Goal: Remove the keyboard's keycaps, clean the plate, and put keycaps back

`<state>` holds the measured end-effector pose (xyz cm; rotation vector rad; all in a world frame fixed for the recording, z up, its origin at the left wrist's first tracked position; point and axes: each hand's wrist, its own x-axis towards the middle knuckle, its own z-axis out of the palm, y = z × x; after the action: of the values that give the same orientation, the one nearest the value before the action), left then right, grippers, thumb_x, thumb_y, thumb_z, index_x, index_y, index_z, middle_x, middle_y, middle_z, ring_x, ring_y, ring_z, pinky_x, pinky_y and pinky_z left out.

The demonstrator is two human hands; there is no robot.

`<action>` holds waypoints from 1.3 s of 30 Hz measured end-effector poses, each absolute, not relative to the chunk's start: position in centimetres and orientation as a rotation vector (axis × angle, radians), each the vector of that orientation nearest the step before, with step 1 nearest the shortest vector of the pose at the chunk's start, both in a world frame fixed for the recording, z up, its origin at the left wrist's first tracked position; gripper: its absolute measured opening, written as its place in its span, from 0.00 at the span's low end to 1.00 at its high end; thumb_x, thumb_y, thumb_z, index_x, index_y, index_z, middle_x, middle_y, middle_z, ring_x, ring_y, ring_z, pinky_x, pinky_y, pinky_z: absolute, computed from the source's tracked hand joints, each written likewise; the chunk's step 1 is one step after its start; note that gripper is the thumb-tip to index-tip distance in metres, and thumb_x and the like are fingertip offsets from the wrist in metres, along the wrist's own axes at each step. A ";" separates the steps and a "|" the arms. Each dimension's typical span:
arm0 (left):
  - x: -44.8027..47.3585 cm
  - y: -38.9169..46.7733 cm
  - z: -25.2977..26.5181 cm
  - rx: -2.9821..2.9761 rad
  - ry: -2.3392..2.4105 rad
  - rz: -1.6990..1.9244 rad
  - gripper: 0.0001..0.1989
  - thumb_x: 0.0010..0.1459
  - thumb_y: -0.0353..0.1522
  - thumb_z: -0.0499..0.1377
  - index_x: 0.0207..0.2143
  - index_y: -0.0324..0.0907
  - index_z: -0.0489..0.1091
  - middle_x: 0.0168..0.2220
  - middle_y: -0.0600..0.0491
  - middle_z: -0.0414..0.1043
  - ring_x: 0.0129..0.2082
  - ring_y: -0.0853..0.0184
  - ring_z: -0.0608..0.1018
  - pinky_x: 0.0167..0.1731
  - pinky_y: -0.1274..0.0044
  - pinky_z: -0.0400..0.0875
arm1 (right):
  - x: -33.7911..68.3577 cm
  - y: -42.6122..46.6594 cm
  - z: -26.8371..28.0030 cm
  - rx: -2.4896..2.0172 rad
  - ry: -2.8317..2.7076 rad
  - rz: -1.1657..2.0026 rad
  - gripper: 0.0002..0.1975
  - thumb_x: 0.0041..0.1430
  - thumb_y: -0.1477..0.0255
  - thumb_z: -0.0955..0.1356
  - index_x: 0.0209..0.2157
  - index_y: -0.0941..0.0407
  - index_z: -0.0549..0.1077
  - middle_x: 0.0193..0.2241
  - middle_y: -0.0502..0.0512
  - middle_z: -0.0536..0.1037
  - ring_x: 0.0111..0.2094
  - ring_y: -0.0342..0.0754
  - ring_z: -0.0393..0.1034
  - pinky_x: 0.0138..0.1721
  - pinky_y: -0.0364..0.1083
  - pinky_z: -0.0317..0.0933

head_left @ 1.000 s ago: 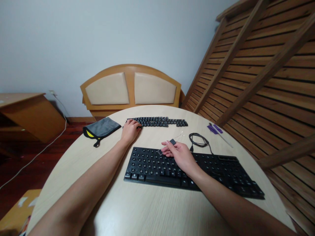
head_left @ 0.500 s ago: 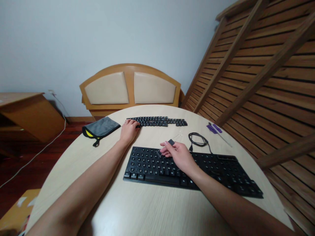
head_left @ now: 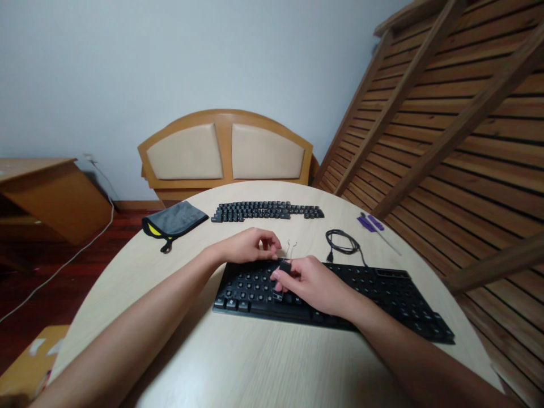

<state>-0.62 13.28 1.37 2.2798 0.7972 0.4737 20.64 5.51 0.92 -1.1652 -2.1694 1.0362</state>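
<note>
My right hand (head_left: 312, 280) is closed around the black handle of a wire keycap puller (head_left: 284, 265), whose two thin wires point up and away from me. Below it lies a black keyboard (head_left: 382, 300) with many keycaps off, its bottom row still capped. My left hand (head_left: 250, 247) hovers over the keyboard's upper left edge, close to the puller. Its fingers are loosely curled, with a gap between them and the thumb, and nothing shows in them. Farther back, loose black keycaps (head_left: 259, 211) lie in rows on the table.
A grey cloth (head_left: 176, 220) with yellow lining lies at the left of the round table (head_left: 238, 362). The coiled cable (head_left: 342, 241) sits behind the keyboard. Purple-handled tools (head_left: 372, 222) rest at the right, near wooden slats (head_left: 467, 124). A headboard (head_left: 227, 150) stands behind.
My left hand has come back from the loose keycaps toward my right hand. The puller has turned, so its wires now point away from me instead of down at the keyboard.
</note>
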 end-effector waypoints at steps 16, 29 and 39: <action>-0.3 11.5 2.6 2.200 0.742 0.102 0.12 0.51 0.31 0.67 0.40 0.43 0.76 0.32 0.57 0.76 0.34 0.66 0.74 0.35 0.76 0.66 | 20.9 5.1 2.1 -1.167 -2.348 0.860 0.19 0.65 0.61 0.66 0.28 0.57 0.82 0.20 0.54 0.79 0.20 0.43 0.66 0.22 0.42 0.50; -0.2 11.5 2.5 2.205 0.780 0.045 0.13 0.49 0.30 0.67 0.40 0.42 0.75 0.34 0.56 0.76 0.35 0.65 0.74 0.36 0.76 0.66 | 20.7 4.9 2.1 -1.158 -2.405 0.778 0.21 0.66 0.61 0.65 0.27 0.57 0.82 0.18 0.54 0.77 0.18 0.43 0.63 0.21 0.43 0.47; -0.2 11.5 2.4 2.211 0.787 0.023 0.14 0.49 0.30 0.67 0.40 0.41 0.74 0.32 0.56 0.74 0.34 0.66 0.73 0.35 0.77 0.65 | 20.7 4.6 2.4 -1.178 -2.477 0.715 0.21 0.68 0.61 0.64 0.30 0.57 0.82 0.26 0.58 0.81 0.25 0.47 0.73 0.28 0.43 0.56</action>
<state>-0.18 11.50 2.35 2.2115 0.7873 0.0231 20.68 4.57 2.42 -1.1779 -2.4767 0.7147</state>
